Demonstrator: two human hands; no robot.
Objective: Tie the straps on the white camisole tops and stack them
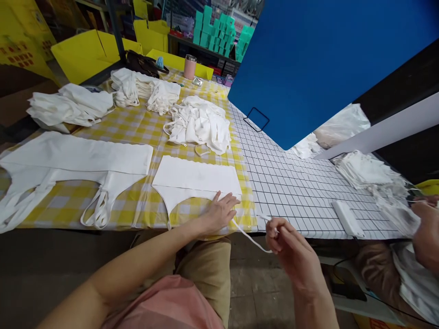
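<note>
A white garment piece with thin straps (197,176) lies spread flat on the yellow checked tablecloth in front of me. Resting on its lower right corner is my left hand (221,212), palm down with the fingers stretched out. From under that hand a thin white strap (250,238) sags past the table edge toward my right hand (290,246). My right hand is raised off the table's front edge, its fingers closed on the strap's end. To the left, several like garments lie in a flat stack (78,155), their straps hanging toward the front edge.
A loose heap of white garments (200,123) sits behind the flat piece, with folded piles (73,105) farther left. A blue board (308,59) leans over the grid-patterned table. At right are a white power strip (348,219) and another person's hand (427,228). A pink cup (190,67) stands behind.
</note>
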